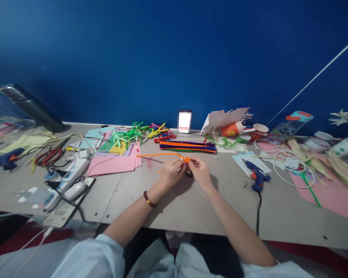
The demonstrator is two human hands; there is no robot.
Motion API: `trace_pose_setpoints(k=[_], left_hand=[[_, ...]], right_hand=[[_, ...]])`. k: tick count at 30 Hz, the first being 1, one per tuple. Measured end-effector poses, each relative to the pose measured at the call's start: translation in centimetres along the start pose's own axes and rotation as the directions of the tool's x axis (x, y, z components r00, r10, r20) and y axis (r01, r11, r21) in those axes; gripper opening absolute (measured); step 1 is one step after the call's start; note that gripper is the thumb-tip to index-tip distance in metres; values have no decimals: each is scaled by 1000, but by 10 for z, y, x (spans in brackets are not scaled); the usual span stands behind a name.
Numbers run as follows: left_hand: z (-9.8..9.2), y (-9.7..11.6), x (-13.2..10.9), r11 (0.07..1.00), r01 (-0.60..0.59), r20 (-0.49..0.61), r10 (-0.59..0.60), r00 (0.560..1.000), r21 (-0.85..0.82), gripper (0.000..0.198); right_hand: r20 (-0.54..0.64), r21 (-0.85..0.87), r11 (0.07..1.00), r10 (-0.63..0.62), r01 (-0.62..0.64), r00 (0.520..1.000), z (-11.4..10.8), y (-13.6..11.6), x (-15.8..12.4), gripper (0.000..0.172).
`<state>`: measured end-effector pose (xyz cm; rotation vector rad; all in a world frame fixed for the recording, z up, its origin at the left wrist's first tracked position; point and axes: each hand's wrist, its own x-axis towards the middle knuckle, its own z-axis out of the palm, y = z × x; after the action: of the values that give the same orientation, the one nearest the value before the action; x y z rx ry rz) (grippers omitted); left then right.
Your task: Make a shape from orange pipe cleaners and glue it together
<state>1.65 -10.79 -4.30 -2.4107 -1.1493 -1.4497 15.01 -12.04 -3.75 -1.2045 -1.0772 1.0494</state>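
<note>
Both my hands meet over the middle of the grey table (174,204). My left hand (171,172) and my right hand (200,168) are closed in a pinch on an orange pipe cleaner (162,155). The pipe cleaner has a small loop or knot between my fingertips, and its long tail runs off to the left above the table. A small dark object lies under my fingers; I cannot make it out. A beaded bracelet sits on my left wrist.
A bundle of straight pipe cleaners (188,146) and bent green and yellow ones (133,135) lie behind my hands. Pink paper sheets (114,163) are to the left, a blue glue gun (256,177) to the right, a power strip (72,173) far left, paper cups (234,128) at the back.
</note>
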Motion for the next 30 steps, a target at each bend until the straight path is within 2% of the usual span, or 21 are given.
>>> trace_pose_setpoints(k=[7,14,18,23,27,30], left_hand=[[0,1,0,998,-56,22,55,998,39,22],[3,-1,-5,998,-34,10,34,999,47,20],[-1,1,-2,990,103,54,-98,994,-94,20],[-7,3,6,860,368,157,-333,930,-352,23],[-5,1,8,753,481,262,-404,877,-450,24],[-4,0,8,716,517,291,-428,856,-469,24]], right_hand=[[-10,-171,980,-109,105,994,0,5,-2,22],[18,-197,968,-153,154,988,-1,6,-2,21],[32,-87,992,-93,96,995,-1,6,0,20],[28,74,997,-8,6,1000,-2,5,5,19],[82,138,990,13,-25,997,-2,3,6,25],[72,110,993,-36,28,997,-3,0,5,25]])
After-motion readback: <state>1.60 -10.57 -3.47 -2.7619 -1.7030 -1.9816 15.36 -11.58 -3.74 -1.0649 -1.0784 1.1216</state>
